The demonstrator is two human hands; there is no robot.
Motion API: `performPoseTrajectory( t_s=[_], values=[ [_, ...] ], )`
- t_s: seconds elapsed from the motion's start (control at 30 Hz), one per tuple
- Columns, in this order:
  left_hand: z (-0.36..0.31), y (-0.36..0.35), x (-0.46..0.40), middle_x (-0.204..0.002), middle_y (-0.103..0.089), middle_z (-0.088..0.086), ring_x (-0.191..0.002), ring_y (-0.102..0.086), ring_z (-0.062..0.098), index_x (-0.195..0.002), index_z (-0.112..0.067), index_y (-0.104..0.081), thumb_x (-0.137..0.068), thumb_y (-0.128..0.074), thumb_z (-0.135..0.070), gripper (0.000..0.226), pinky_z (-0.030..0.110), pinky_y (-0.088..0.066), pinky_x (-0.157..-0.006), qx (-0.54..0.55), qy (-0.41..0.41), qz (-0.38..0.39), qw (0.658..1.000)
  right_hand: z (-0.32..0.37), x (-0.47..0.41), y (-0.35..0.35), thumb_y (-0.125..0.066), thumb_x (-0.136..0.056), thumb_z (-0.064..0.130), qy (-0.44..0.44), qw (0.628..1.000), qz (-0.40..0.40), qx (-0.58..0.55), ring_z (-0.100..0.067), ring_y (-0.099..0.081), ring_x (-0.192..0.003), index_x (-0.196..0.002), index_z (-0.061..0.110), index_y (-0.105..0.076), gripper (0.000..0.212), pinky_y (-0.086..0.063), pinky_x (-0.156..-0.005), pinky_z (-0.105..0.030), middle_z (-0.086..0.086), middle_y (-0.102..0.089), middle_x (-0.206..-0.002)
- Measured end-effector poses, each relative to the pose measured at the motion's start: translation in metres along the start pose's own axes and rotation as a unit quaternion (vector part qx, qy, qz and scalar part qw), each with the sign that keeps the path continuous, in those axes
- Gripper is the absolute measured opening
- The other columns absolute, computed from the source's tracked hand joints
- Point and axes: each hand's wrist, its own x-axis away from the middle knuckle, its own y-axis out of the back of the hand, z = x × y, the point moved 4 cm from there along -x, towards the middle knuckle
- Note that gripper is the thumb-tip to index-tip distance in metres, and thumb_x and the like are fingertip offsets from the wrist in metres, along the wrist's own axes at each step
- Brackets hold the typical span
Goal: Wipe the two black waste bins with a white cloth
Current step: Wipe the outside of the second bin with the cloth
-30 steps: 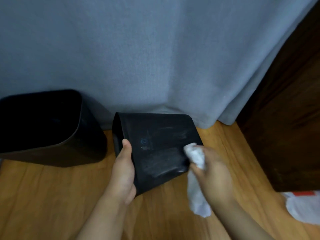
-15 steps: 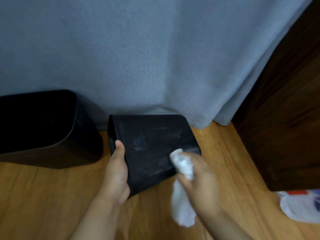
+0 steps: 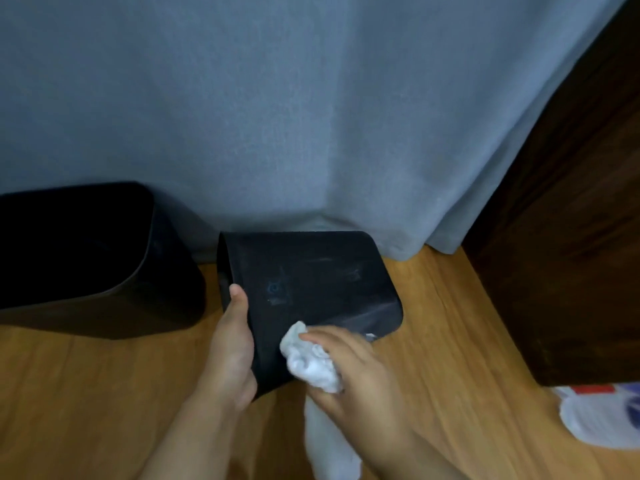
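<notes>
Head view: left hand [image 3: 231, 351] grips the tipped bin [image 3: 311, 292] by its rim edge, likely to steady it. Right hand [image 3: 349, 367] pinches the bunched white cloth [image 3: 311, 362] against the bin's near lower side. Second bin [image 3: 86, 258] stands upright at the floor's [image 3: 86, 403] back-left, by the curtain [image 3: 277, 116].

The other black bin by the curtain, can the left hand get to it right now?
Probably not yet. The left hand grips the tipped bin, so it's busy. The floor toward the other bin looks free once it lets go.
</notes>
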Motion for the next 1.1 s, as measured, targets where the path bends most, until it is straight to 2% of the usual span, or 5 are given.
performPoseTrajectory(
  t_s=[0.33, 0.7, 0.9, 1.0, 1.1],
  values=[
    [0.003, 0.006, 0.001, -0.091, -0.078, -0.006, -0.087, -0.073, 0.014, -0.112, -0.028, -0.066, -0.097, -0.032, -0.059, 0.048, 0.031, -0.053, -0.068, -0.005, -0.023, 0.013, 1.0, -0.099, -0.017, 0.083, -0.063, -0.085, 0.025, -0.228, 0.967, -0.061, 0.094, -0.011, -0.056, -0.095, -0.111, 0.017, -0.063, 0.027, -0.035, -0.072, -0.011, -0.001, -0.061, -0.106],
    [0.008, -0.007, 0.003, -0.071, -0.076, 0.009, -0.06, -0.074, 0.016, -0.088, -0.012, -0.07, -0.097, -0.027, -0.062, 0.067, 0.03, -0.053, -0.058, -0.006, 0.021, 0.035, 0.999, 0.036, -0.061, 0.009, -0.065, -0.067, 0.028, 0.021, 0.99, 0.127, 0.062, -0.011, -0.058, -0.09, -0.109, 0.027, -0.064, 0.042, -0.051, -0.067, -0.027, 0.013, -0.057, -0.107],
    [0.006, -0.005, 0.005, -0.112, -0.075, 0.005, -0.099, -0.072, 0.02, -0.12, -0.022, -0.068, -0.06, -0.048, -0.092, 0.094, 0.04, -0.055, -0.091, -0.068, -0.014, 0.002, 0.998, 0.012, -0.067, 0.017, -0.07, -0.07, 0.021, -0.035, 0.992, 0.066, 0.106, -0.016, -0.06, -0.092, -0.107, 0.022, -0.065, 0.037, -0.049, -0.072, -0.026, 0.007, -0.062, -0.106],
    [0.005, -0.004, 0.004, -0.092, -0.075, 0.011, -0.077, -0.074, 0.013, -0.098, -0.006, -0.07, -0.082, -0.039, -0.074, 0.077, 0.028, -0.058, -0.073, -0.066, -0.031, -0.009, 0.997, 0.036, -0.05, 0.01, -0.062, -0.065, 0.03, 0.036, 0.989, 0.119, 0.079, -0.008, -0.058, -0.088, -0.104, 0.03, -0.065, 0.039, -0.05, -0.068, -0.023, 0.015, -0.062, -0.102],
    [0.006, -0.002, 0.004, -0.11, -0.075, 0.006, -0.102, -0.072, 0.021, -0.12, -0.017, -0.068, -0.073, -0.041, -0.08, 0.082, 0.043, -0.052, -0.097, -0.076, -0.036, -0.01, 0.996, 0.017, -0.056, 0.014, -0.068, -0.062, 0.029, 0.009, 0.986, 0.095, 0.134, -0.011, -0.059, -0.085, -0.102, 0.029, -0.064, 0.041, -0.052, -0.063, -0.026, 0.015, -0.063, -0.101]
  ],
)
